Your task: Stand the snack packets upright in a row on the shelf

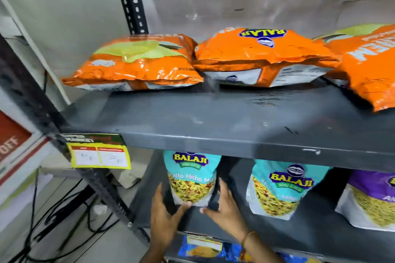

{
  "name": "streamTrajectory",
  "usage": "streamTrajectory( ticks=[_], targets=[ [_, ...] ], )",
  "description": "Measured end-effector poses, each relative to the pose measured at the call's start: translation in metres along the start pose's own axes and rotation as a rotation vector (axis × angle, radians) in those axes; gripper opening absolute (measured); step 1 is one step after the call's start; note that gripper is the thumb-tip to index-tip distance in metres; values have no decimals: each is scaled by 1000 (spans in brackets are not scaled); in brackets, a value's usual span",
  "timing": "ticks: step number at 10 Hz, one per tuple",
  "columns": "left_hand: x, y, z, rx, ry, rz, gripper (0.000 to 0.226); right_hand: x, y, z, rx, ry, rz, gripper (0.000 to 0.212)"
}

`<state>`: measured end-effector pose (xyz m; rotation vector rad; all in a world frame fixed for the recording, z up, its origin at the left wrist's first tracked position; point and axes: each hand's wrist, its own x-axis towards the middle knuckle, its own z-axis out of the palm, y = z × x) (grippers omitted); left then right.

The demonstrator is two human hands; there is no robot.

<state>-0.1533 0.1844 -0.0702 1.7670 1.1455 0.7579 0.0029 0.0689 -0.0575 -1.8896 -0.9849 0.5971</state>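
A teal snack packet [192, 177] stands upright at the left end of the lower shelf [224, 226], held at its bottom corners by both hands: the left hand [165, 218] cups its left side, the right hand [226, 209] its right. To the right stand a second teal packet [282, 188] and a purple packet [372, 198]. On the upper shelf [213, 121], three orange packets [260, 55] lie flat.
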Motion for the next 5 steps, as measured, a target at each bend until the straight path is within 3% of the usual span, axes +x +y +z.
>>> streamTrajectory(
  ticks=[1, 2, 4, 5],
  targets=[
    [14, -12, -1, -26, -120, -36, 107, 16, 2, 15, 10, -51, 68, 65],
    [18, -19, 0, -38, -125, -19, 84, 23, 4, 20, 70, -34, 104, 62],
    [16, -18, -2, -105, -119, -36, 80, 28, 3, 18, 100, -94, 130, 60],
    [15, -14, -3, -133, -94, 11, 80, 24, 0, 19, 178, -89, 124, 75]
  ],
)
